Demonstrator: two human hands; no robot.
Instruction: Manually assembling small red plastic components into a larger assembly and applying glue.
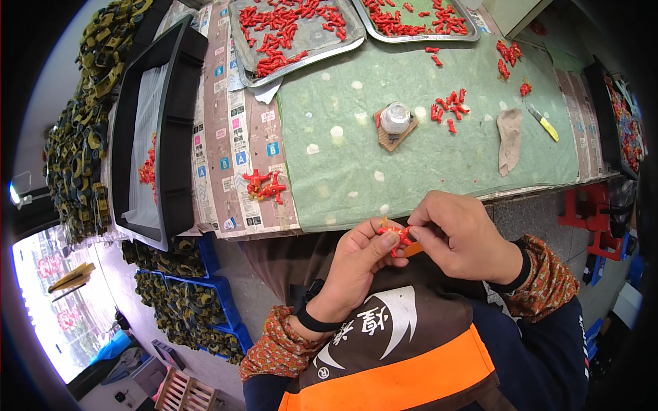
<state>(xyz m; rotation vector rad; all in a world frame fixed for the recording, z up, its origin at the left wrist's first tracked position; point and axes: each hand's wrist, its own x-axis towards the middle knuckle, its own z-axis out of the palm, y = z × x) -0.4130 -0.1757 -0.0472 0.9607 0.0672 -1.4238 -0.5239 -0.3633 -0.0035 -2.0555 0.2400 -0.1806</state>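
Just off the near table edge, my left hand pinches a small red plastic figure with a yellowish top between thumb and fingers. My right hand is closed with its fingertips against the figure's right side; whether a separate small piece sits in them is hidden. Beyond my hands, a small clear jar stands on a wooden block. Several loose red parts lie right of it. Left of my hands, a cluster of red figures with limbs rests on the table.
Two metal trays of red parts stand at the back. A beige cloth strip and a yellow-handled knife lie right. A black bin borders the left; blue crates sit below, a red stool at right.
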